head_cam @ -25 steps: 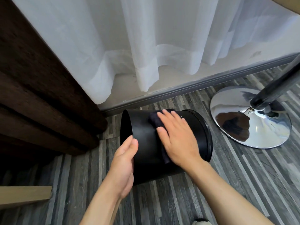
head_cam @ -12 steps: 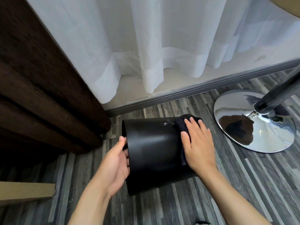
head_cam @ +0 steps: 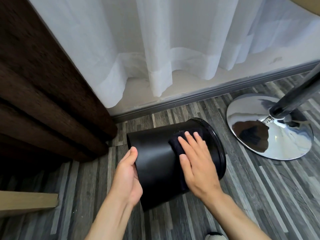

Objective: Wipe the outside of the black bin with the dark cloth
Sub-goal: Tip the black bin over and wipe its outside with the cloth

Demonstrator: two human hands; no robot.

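The black bin (head_cam: 154, 158) lies on its side on the striped grey floor, its rimmed end toward the right. My left hand (head_cam: 128, 175) cups the bin's left end, thumb on top. My right hand (head_cam: 197, 161) lies flat on the dark cloth (head_cam: 176, 144), pressing it against the bin's upper side near the rim. Most of the cloth is hidden under the palm; a dark fold shows left of the fingers and below them.
A chrome stool base (head_cam: 270, 129) with a dark pole (head_cam: 297, 94) stands right of the bin. White sheer curtain (head_cam: 155, 49) and grey baseboard (head_cam: 199, 96) run behind. A dark brown drape (head_cam: 43, 84) fills the left; a light wooden board (head_cam: 26, 201) sits at lower left.
My right hand slid the cloth along the bin from its middle toward the rimmed end. The bin turned slightly under my left hand, which stays on the left end.
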